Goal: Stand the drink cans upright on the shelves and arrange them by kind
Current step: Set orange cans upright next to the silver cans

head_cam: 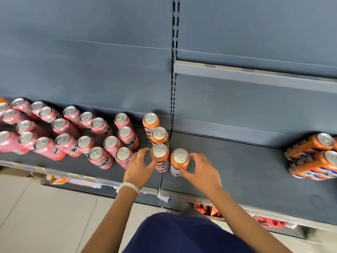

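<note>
Standing upright, orange cans (179, 162), hands (201, 170) beside

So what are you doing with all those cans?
A person is sorting drink cans on a grey shelf. The left hand curls around one upright orange can, and the right hand curls around the orange can beside it. Two more orange cans stand in a line behind. The pink cans stand grouped on the left. At far right, some orange cans lie tipped over, not yet stood up.
</note>
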